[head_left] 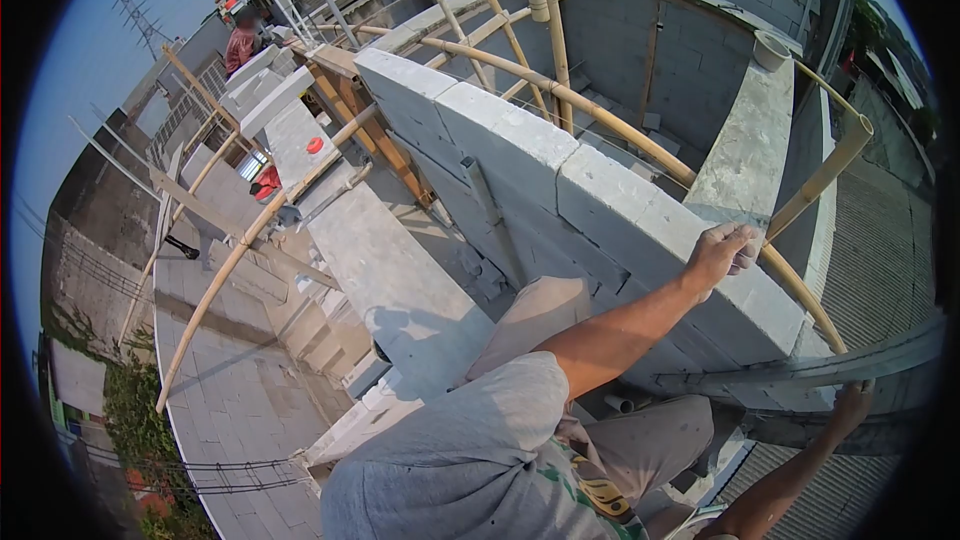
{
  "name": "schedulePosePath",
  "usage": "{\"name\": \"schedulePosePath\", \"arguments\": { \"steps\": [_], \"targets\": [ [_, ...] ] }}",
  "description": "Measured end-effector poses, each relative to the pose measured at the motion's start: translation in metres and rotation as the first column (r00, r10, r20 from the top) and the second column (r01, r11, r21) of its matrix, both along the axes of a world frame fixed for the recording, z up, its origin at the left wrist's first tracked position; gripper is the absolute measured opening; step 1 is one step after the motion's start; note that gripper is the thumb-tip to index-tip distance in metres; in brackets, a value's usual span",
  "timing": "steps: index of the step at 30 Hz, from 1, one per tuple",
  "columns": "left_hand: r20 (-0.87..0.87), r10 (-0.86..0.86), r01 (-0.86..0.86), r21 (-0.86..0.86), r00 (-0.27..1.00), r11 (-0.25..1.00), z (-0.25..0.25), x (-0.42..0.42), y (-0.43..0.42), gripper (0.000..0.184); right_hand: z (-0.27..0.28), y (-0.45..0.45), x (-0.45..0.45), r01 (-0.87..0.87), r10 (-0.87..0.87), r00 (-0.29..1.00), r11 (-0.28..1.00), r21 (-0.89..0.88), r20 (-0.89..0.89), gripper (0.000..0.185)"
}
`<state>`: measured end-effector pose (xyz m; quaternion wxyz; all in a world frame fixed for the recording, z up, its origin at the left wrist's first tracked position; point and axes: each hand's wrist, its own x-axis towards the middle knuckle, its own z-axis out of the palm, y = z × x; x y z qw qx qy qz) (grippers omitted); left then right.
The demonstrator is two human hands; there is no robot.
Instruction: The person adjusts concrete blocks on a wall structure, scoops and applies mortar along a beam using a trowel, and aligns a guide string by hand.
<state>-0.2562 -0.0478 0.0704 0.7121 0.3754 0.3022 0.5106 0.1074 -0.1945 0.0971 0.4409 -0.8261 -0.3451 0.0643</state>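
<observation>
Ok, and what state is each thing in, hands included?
Left hand: fingers curled in, raised.
Right hand: at the long grey beam, grip unclear.
Pale grey block wall: standing, top exposed.
Round grey pipe: tilted.
Small round red object: lying flat.
Round off-white bucket: upright, contents unclear.

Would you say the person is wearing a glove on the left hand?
No, the left hand is bare, with the skin and the pale, dusty curled fingers plainly visible.
</observation>
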Motion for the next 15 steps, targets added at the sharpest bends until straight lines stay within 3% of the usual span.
{"name": "schedulePosePath", "arguments": {
  "steps": [4,7,13,15],
  "targets": [
    [0.013,0.021,-0.020,-0.010,1.000,1.000,-0.005,0.002,0.007,0.036,-0.045,0.014,0.051,-0.022,0.021,0.994,1.000,-0.005,-0.108,0.021],
    [0.005,0.020,-0.020,0.007,1.000,1.000,-0.020,-0.002,0.009,0.034,-0.047,0.009,0.033,-0.041,0.007,0.964,0.992,-0.121,-0.266,0.016],
    [-0.009,-0.040,0.039,-0.101,0.999,0.994,-0.052,-0.015,-0.010,0.028,-0.068,-0.015,0.039,-0.151,0.122,0.898,0.988,-0.036,-0.422,0.016],
    [-0.061,0.001,-0.010,-0.145,0.998,0.989,-0.057,-0.024,-0.013,0.026,-0.077,-0.018,0.042,-0.168,0.148,0.913,0.986,-0.019,-0.380,0.010]
  ]
}}
